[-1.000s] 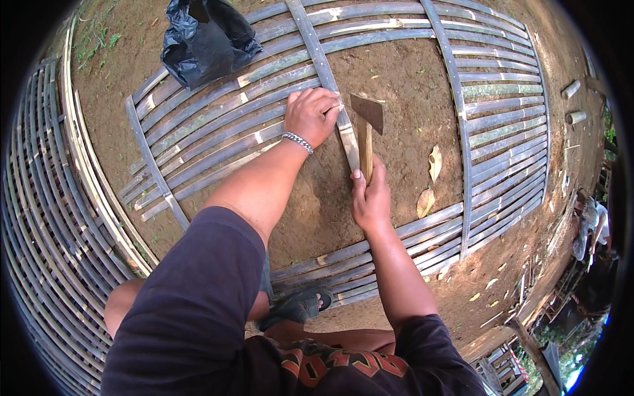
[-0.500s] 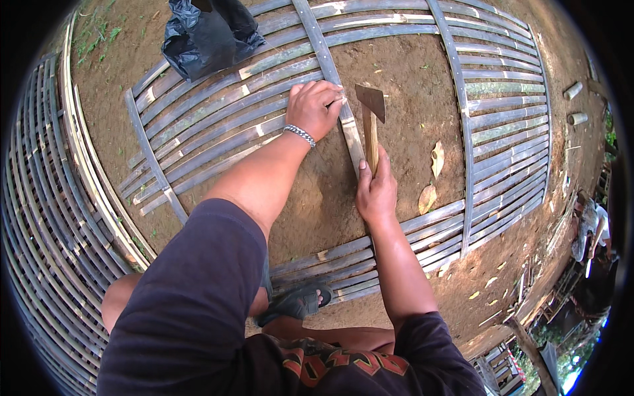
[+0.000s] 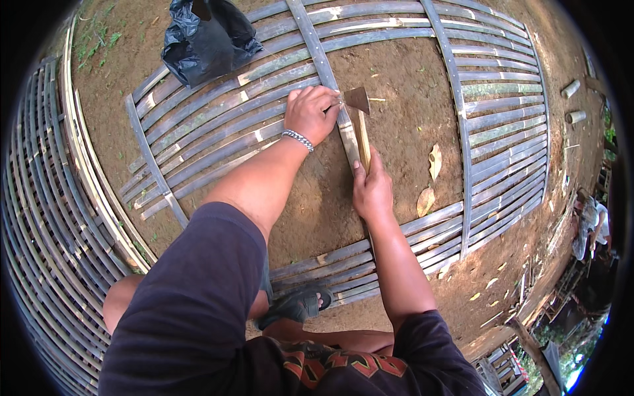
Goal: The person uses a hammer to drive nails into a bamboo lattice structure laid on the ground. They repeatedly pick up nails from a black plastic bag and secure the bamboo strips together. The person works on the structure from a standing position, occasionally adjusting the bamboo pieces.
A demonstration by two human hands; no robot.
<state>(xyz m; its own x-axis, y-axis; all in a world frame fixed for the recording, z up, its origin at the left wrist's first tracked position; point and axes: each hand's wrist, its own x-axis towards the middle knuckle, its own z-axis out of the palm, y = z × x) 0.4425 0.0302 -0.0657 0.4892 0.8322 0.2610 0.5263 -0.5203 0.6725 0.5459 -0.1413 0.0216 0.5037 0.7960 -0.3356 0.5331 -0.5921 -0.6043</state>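
Note:
My right hand (image 3: 374, 191) is wrapped around the wooden handle of a small hatchet (image 3: 357, 100). Its dark metal head is up beside the fingertips of my left hand (image 3: 310, 114). Those fingers are pinched together against a bamboo crossbar (image 3: 349, 135), and whatever small thing they hold is too hard to make out. The crossbar runs over a panel of spaced bamboo slats (image 3: 234, 142) lying on the ground. A chain bracelet (image 3: 298, 138) circles my left wrist.
A black plastic bag (image 3: 208, 46) rests on the panel's far left part. Another slatted bamboo panel (image 3: 53, 251) lies at left. More slats (image 3: 505, 122) extend right. Dry leaves (image 3: 426, 200) dot the soil. At far right are two short cylinders (image 3: 576, 117) and another person (image 3: 601, 224).
The hatchet head has swung left and slightly down, up against my left fingertips and the crossbar. My left hand stays nearly in place, still pinching.

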